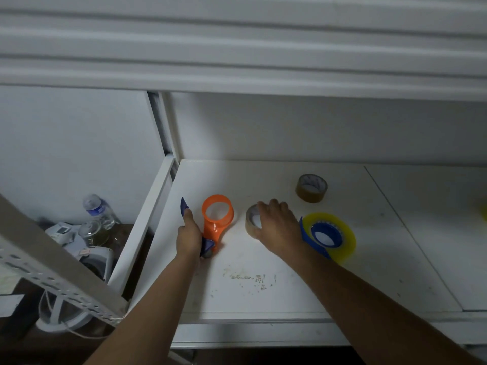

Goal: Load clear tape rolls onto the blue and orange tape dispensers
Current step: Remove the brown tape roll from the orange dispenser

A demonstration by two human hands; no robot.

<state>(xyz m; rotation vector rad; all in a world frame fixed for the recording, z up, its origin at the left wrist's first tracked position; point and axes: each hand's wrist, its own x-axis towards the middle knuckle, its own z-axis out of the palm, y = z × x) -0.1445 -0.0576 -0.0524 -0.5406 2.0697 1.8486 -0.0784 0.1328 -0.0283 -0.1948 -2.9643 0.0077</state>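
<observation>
Up top, a big white shutter (237,43) with long ridges fills the view, and under it a white tabletop (290,291) holds all the tape things. Some dirty scuff marks (250,279) show near its front edge. Off to the left, lower down, sits a messy pile with a plastic water bottle (98,210) and a glass jar (92,231). Two bare arms reach in from the bottom. On the right side lies a yellowish clear tape roll (342,233), and the blue dispenser (320,234) is already inside its middle hole, so that one is loaded. The orange dispenser (217,219) lies flat left of the middle, and its round ring is empty. The left hand (188,237) is curled around the handle end of the orange dispenser, and a small blue part (184,206) pokes up past the thumb. The right hand (276,223) has its fingers spread wide and lies on top of a tape roll (251,219) that sits between the orange dispenser and the blue one. The fingers touch the roll, but they are not closed around it. A brown tape roll (311,188) lies alone farther back on the tabletop, well apart from both hands.
</observation>
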